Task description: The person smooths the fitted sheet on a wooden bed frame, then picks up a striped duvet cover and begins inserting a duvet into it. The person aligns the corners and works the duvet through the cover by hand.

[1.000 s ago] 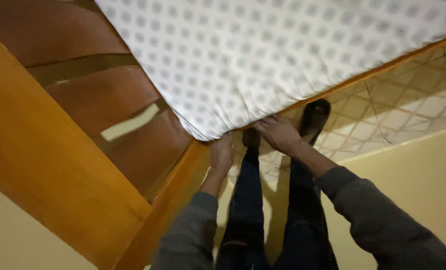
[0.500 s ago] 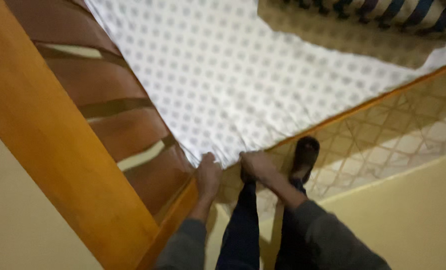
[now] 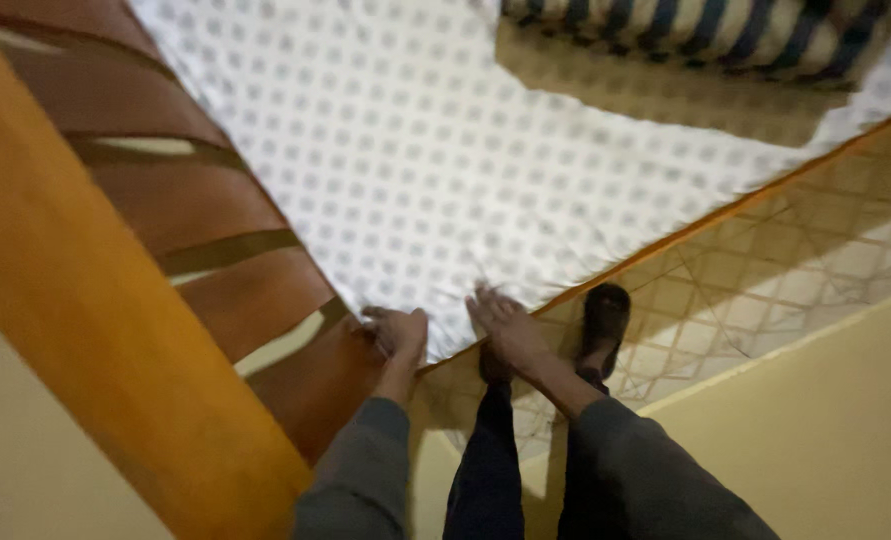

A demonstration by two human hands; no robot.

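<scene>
Left hand (image 3: 397, 333) is gripping the mattress (image 3: 445, 150) corner; right hand (image 3: 502, 322) is pressing flat, fingers spread. Corner wants seating squarely inside the frame (image 3: 95, 330).

Packages: none in view.
Labels: none in view.
Signs: none in view.
Screens: none in view anywhere in the frame, upper left to lower right.

Orange wooden bed frame (image 3: 75, 330), white dotted mattress (image 3: 405, 150) on it, striped pillow (image 3: 695, 25) on mattress
</scene>
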